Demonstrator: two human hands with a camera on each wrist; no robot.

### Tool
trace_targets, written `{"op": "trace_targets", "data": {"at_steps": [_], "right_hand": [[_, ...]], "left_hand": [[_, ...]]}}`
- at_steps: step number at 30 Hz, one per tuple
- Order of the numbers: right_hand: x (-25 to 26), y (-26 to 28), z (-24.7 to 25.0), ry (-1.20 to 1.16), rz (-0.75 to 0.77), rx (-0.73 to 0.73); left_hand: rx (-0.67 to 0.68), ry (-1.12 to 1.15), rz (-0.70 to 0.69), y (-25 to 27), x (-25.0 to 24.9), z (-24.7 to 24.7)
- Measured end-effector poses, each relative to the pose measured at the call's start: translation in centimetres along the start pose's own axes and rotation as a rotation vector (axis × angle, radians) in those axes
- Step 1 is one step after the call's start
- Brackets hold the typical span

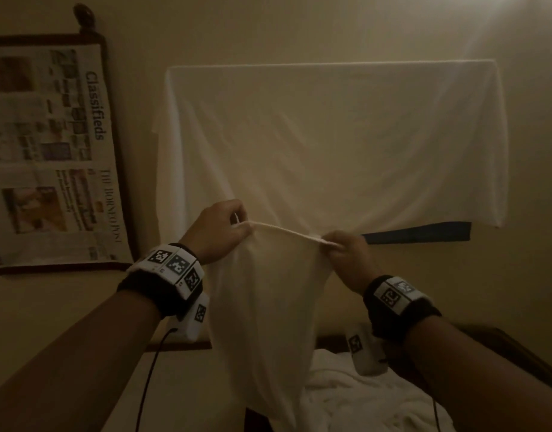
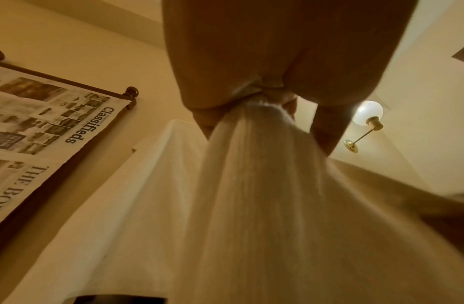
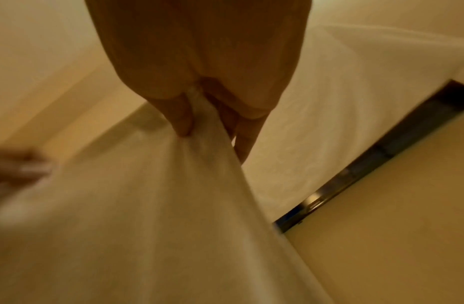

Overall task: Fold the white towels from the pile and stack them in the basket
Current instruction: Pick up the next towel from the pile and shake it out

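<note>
A white towel (image 1: 265,307) hangs in the air in front of the wall, held up by its top edge. My left hand (image 1: 220,230) pinches the top left corner and my right hand (image 1: 343,249) pinches the top right corner, so the edge runs taut between them. In the left wrist view the towel (image 2: 251,195) fans down from the left hand (image 2: 254,98). The right wrist view shows the towel (image 3: 160,205) gathered in the right hand (image 3: 197,115). Below lies the pile of white towels (image 1: 346,397). No basket is in view.
A large white sheet (image 1: 330,145) drapes over a dark flat object (image 1: 424,233) on the wall. A newspaper (image 1: 50,157) on a wooden rod hangs at the left. A wall lamp (image 2: 368,115) glows at the right. Dark wooden furniture (image 1: 524,353) edges the pile.
</note>
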State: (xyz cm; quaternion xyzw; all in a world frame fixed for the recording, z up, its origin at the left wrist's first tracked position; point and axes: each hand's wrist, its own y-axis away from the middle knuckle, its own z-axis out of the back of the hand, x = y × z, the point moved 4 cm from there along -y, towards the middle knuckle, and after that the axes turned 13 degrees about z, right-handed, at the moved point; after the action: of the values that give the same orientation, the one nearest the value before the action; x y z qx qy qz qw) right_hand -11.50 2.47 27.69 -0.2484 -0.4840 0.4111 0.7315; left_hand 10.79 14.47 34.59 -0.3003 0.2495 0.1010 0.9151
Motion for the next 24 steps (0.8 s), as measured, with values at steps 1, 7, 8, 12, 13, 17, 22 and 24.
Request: {"op": "trace_targets", "data": {"at_steps": [1, 7, 8, 12, 13, 17, 22, 24], "right_hand": [[0.1, -0.6, 0.7, -0.084, -0.008, -0.083], [3.2, -3.8, 1.4, -0.061, 0.198, -0.016], [3.3, -4.1, 1.4, -0.070, 0.215, 0.027], [1.3, -4.3, 2.2, -0.114, 0.226, 0.030], [0.7, -4.2, 2.6, -0.116, 0.239, 0.009], [-2.0, -3.3, 3.3, -0.307, 0.198, 0.020], [-8.2, -2.8, 3.3, -0.287, 0.023, 0.113], [-8.9, -4.0, 4.4, -0.299, 0.036, 0.059]], "left_hand": [[0.069, -0.004, 0.027, 0.0, 0.3, -0.8], [0.443, 0.227, 0.062, 0.3, -2.2, -6.2], [0.462, 0.287, 0.029, 0.1, -3.0, -7.0], [0.308, 0.354, -0.056, -1.7, -5.5, -8.1], [0.287, 0.348, -0.045, -2.4, -6.0, -8.4], [0.240, 0.308, -0.060, -4.5, -8.8, -9.6], [0.176, 0.295, -0.050, -6.5, -10.4, -10.6], [0.262, 0.231, -0.055, -6.6, -10.7, -11.4]]}}
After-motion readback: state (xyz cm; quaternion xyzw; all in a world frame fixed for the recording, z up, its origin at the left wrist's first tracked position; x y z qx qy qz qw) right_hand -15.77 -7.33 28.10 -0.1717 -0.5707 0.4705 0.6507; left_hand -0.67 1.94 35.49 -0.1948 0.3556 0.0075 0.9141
